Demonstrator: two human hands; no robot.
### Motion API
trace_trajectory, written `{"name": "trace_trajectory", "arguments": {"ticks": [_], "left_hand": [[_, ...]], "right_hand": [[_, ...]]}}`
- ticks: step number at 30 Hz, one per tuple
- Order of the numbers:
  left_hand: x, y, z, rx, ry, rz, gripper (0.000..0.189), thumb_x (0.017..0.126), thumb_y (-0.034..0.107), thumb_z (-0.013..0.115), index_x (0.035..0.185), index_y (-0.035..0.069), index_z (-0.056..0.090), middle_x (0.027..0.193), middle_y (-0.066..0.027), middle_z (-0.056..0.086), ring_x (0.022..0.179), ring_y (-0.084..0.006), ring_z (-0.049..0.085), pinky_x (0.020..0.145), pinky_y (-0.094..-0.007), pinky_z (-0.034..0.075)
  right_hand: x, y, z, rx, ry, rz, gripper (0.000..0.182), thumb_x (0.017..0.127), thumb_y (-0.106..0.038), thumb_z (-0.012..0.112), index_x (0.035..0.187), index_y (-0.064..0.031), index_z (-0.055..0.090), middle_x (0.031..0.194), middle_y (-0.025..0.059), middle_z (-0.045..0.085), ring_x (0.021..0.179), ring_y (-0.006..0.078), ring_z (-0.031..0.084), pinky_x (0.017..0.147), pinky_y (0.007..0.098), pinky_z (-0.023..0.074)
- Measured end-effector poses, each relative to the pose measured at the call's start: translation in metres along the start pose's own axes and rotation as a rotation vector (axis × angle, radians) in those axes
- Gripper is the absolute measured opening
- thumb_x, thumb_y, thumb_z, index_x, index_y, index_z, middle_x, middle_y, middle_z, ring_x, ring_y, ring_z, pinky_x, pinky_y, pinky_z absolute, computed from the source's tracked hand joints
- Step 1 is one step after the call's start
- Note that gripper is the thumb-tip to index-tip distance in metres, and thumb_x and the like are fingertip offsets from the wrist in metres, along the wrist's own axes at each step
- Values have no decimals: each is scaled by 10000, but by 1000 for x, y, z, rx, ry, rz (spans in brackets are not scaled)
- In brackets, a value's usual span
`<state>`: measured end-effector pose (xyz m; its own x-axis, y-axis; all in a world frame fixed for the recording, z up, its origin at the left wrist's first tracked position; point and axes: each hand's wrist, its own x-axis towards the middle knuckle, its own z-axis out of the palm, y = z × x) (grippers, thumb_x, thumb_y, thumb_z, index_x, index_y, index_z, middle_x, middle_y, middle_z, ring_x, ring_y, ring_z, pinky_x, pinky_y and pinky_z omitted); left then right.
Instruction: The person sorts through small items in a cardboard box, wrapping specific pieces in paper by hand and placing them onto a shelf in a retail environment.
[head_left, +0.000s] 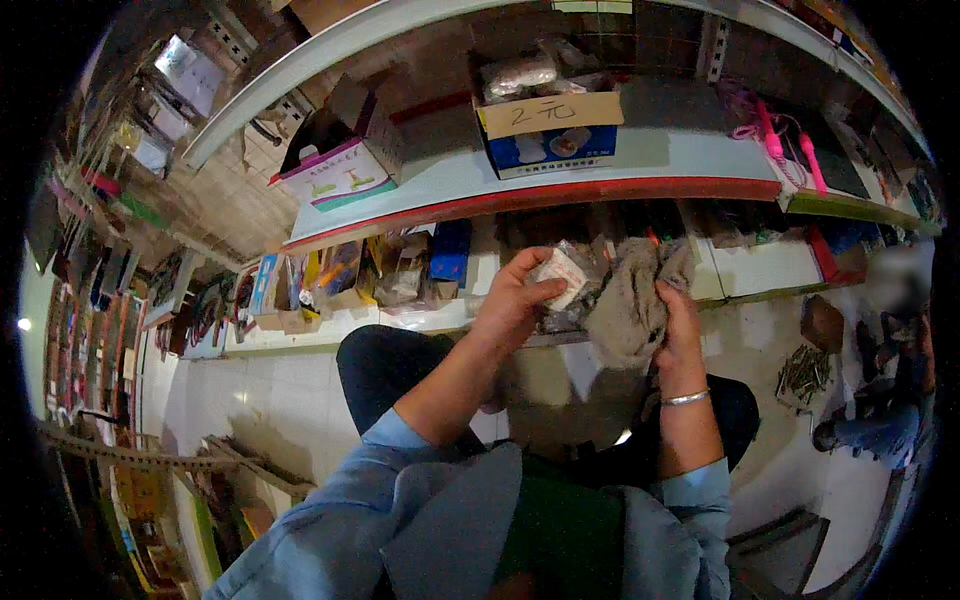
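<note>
Between the thumb and fingers of my left hand (529, 289) is a small white packet (561, 279) with reddish print, in clear plastic. My right hand (679, 319) grips a crumpled grey-beige cloth (630, 307), which hangs down beside the packet. The two hands are a short way apart, in front of the lower shelf. Behind the packet lies some clear plastic wrapping (566, 319), partly hidden by my left hand and the cloth.
Above is a shelf board (660, 161) with a blue carton (555, 146) of plastic-wrapped goods, a white-and-purple box (337, 176) and pink skipping-rope handles (810, 161). Lower left stand boxes of packaged goods (409, 277). A heap of metal pieces (804, 376) lies on the floor near another person (874, 435).
</note>
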<state>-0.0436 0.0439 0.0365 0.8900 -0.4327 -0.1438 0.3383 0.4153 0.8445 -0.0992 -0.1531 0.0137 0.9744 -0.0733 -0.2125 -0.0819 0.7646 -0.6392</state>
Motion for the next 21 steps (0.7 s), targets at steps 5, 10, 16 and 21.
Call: {"name": "trace_trajectory", "arguments": {"ticks": [5,10,16,21], "left_hand": [[4,-20,12,154,-40,-48,267,701,-46,570,949,34,510,885,-33,557,804,-132,537,697,-252,434],[-1,-5,18,119,-85,-130,229,724,18,577,945,32,519,831,-2,547,737,-91,508,648,-216,411],[-1,4,25,642,-55,-184,144,776,163,557,873,57,557,755,13,547,618,-76,463,538,-191,352],[13,-16,0,217,30,-217,191,796,196,533,897,37,562,756,-7,562,671,-99,510,594,-224,404]], "right_hand": [[3,36,12,-467,15,-260,397,705,-77,589,1085,-40,478,988,37,547,881,147,522,787,288,415],[4,16,22,-430,49,-193,367,679,-13,559,1044,-20,515,955,22,556,855,117,523,758,258,415],[3,16,17,-847,24,-391,328,687,-77,601,1004,-27,530,907,45,587,827,127,547,733,260,430],[5,-2,14,-794,210,-373,359,685,-54,592,1033,-23,508,956,62,577,850,146,551,756,272,431]]}}
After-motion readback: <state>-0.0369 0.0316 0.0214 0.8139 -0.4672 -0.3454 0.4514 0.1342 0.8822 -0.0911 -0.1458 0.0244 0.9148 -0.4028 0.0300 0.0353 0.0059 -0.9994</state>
